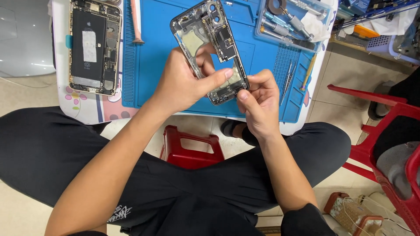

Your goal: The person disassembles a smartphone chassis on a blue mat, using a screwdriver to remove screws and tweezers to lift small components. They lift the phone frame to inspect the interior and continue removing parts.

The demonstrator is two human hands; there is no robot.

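While both of my hands are raised over the near edge of the bench (pixel 302 124), they share one thing: a stripped phone frame (pixel 210 50) with its back off, boards and camera rings showing. My left hand (pixel 181 83) is closed round the frame's left side, thumb stretched across the lower part and fingers curled behind it. My right hand (pixel 258 102) pinches the frame's bottom corner between thumb and bent forefinger, the other fingers folded in. The frame is tilted, its camera end pointing away from me and its lower end toward my right hand, and it is held above the blue mat (pixel 153 57), not resting on it.

To the left, off the mat, a second phone (pixel 94 46) lies open and flat, its black battery facing up. An orange pry tool (pixel 136 24) lies on the mat between that phone and the frame. At the far right of the mat a clear tray (pixel 293 22) holds screwdrivers and a round metal part. Tweezers (pixel 288 78) lie on the mat's right strip, with a yellow-handled tool (pixel 308 72) just beside them. Below the bench a red stool (pixel 192 148) stands between my knees, and a red chair (pixel 385 131) is at my right.
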